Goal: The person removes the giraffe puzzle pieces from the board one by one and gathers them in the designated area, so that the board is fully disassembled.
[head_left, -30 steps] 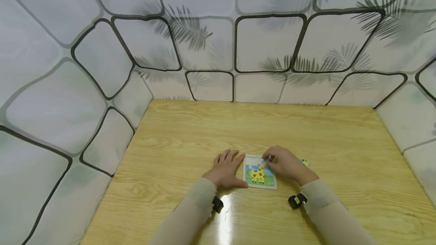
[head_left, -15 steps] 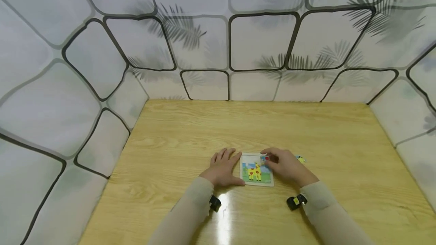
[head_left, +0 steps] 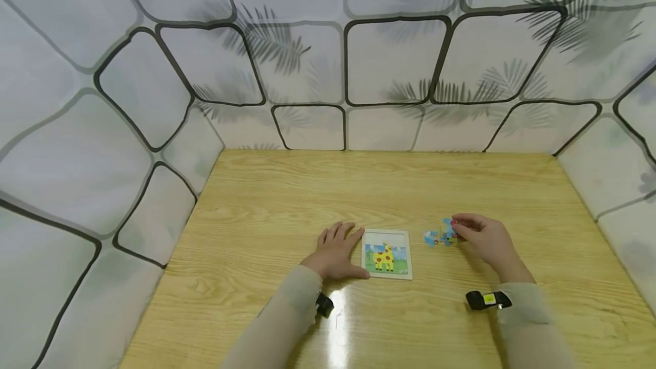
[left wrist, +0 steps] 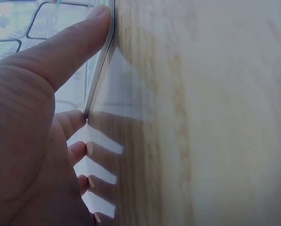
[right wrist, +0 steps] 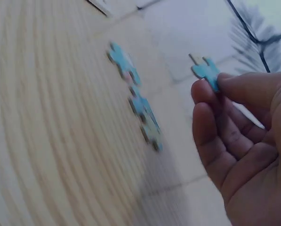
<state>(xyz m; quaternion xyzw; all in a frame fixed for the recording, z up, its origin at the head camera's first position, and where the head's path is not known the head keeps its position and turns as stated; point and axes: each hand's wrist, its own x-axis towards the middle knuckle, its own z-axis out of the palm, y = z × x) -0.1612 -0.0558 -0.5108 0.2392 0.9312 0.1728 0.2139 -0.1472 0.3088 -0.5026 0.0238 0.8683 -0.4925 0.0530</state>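
Observation:
A small jigsaw puzzle (head_left: 386,257) of a yellow giraffe lies in its white-framed tray (head_left: 411,261), with the top strip bare. Along the tray's left side rests my left hand (head_left: 335,254), fingers spread, thumb and index fingertip at the frame; the left wrist view shows the thumb (left wrist: 79,44) against the tray's edge. My right hand (head_left: 489,244) pinches a blue puzzle piece (right wrist: 207,73) between thumb and fingertips, raised over the table to the right of the tray. Beneath it lie loose blue puzzle pieces (head_left: 431,238), several of them strung close together in the right wrist view.
The wood-grain table (head_left: 307,192) runs back to a patterned fabric wall (head_left: 400,67). Fabric also hangs along the left and right sides. A black wrist camera (head_left: 488,300) sits on the right wrist.
My right hand has moved right, from the tray's upper right corner to the loose pieces, still pinching a piece. The left hand stays at the tray.

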